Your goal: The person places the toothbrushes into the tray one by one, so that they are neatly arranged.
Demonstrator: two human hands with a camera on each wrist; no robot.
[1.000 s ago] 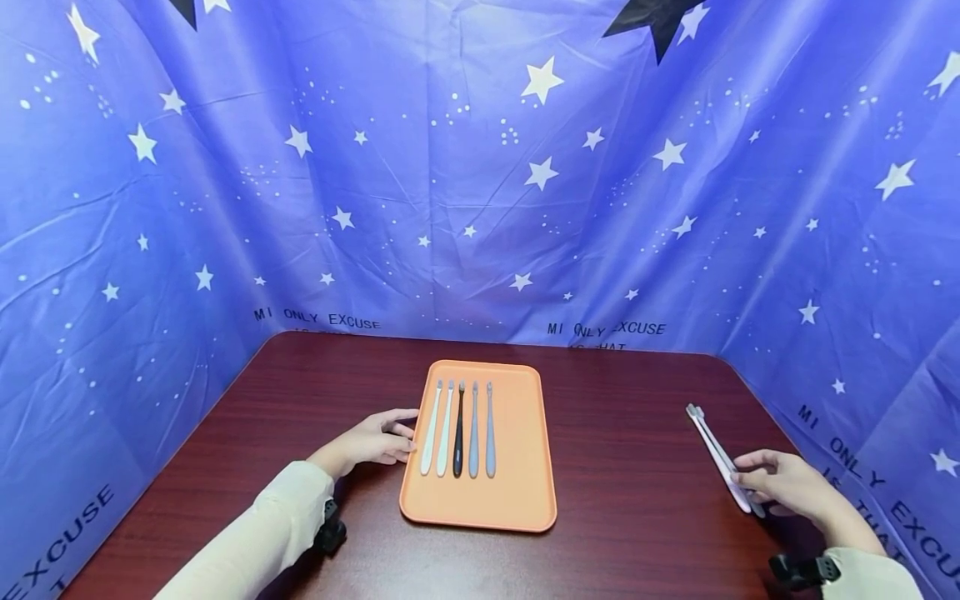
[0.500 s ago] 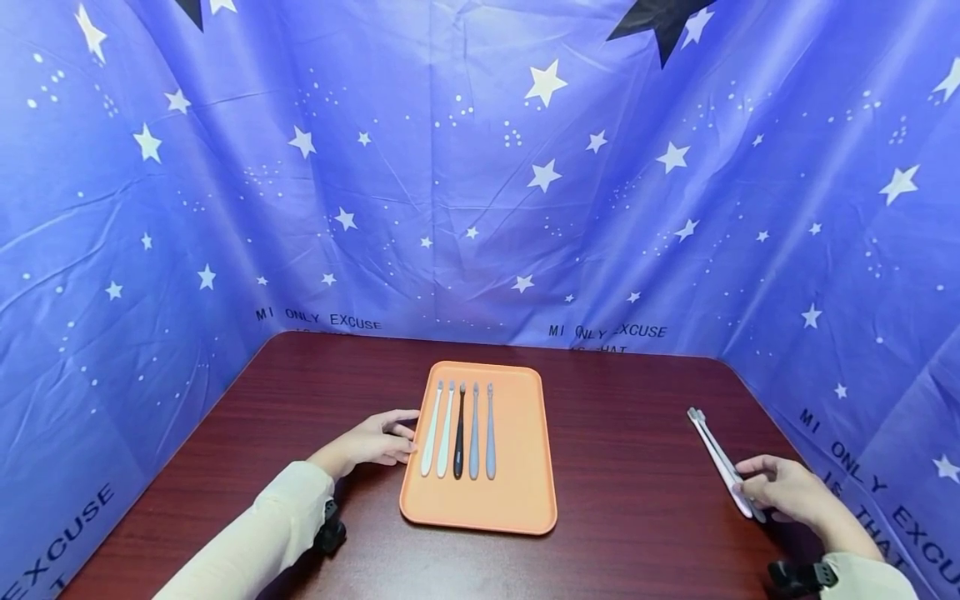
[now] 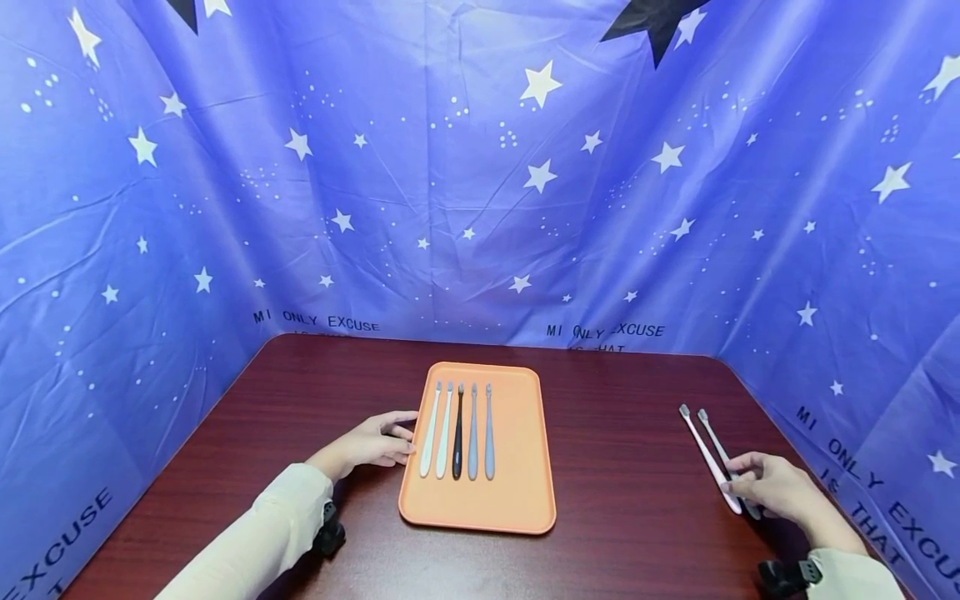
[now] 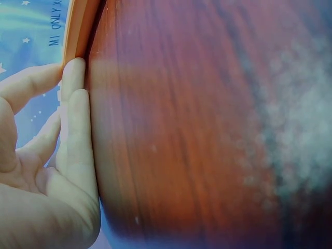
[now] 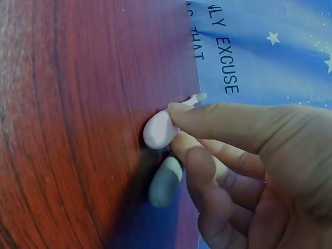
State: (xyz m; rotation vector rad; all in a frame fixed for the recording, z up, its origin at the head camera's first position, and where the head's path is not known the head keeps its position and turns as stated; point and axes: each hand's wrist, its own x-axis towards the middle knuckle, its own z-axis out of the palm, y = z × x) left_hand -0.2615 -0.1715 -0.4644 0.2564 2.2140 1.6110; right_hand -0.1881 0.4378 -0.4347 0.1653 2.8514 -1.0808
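My left hand (image 3: 366,442) touches the left edge of an orange tray (image 3: 480,507), its fingertips against the rim (image 4: 78,31). On the tray several toothbrushes lie side by side, heads away from me: two white, one black (image 3: 458,442) and two blue-grey (image 3: 490,442). Far right, my right hand (image 3: 780,492) pinches a pink toothbrush (image 3: 707,452) near its handle end, between thumb and finger. A grey toothbrush (image 3: 716,437) lies just right of it, its handle partly hidden by the fingers. In the right wrist view both rounded handle ends show, the pink (image 5: 160,129) and the grey (image 5: 165,184).
The dark red-brown wooden table (image 3: 615,467) extends between the tray and the right hand. A blue star-printed cloth (image 3: 465,208) hangs round its back and sides. Each wrist wears a black camera mount (image 3: 791,575).
The two toothbrushes at the right lay close together; now their heads stand apart, the pink one shifted left with my right hand. My left hand stays at the tray.
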